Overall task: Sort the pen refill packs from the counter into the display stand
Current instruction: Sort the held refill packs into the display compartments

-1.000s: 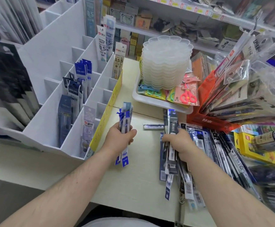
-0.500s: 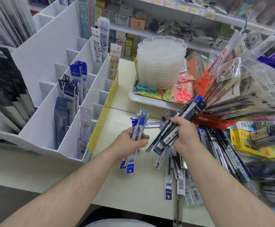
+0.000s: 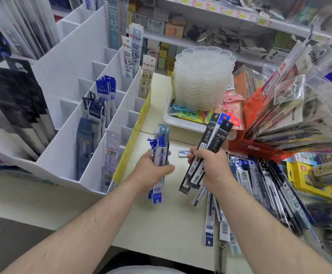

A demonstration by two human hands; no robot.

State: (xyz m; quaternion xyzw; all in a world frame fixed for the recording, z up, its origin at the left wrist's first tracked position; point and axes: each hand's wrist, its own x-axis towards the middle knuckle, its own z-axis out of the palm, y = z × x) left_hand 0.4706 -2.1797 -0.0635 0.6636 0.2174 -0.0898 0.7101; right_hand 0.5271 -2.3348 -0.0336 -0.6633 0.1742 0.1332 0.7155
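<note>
My left hand (image 3: pixel 151 173) grips a bundle of blue refill packs (image 3: pixel 160 147), held upright above the counter (image 3: pixel 169 224). My right hand (image 3: pixel 210 169) grips a bundle of black refill packs (image 3: pixel 213 139), tilted up to the right. A heap of loose refill packs (image 3: pixel 260 192) lies on the counter under and right of my right hand. The white display stand (image 3: pixel 62 139) with slanted compartments rises at the left; some slots hold blue packs (image 3: pixel 104 95) and pale 0.5 packs (image 3: pixel 127 56), others show bare white.
A white tray (image 3: pixel 183 122) behind my hands holds a stack of clear flower-shaped dishes (image 3: pixel 202 80) and scissors packs. Fanned hanging packets (image 3: pixel 299 107) crowd the right. A yellow box (image 3: pixel 309 180) sits at the right edge. Shelves run along the back.
My right hand lifted a bundle of black packs off the heap and raised it toward the centre. My left hand kept its blue bundle and shifted slightly right.
</note>
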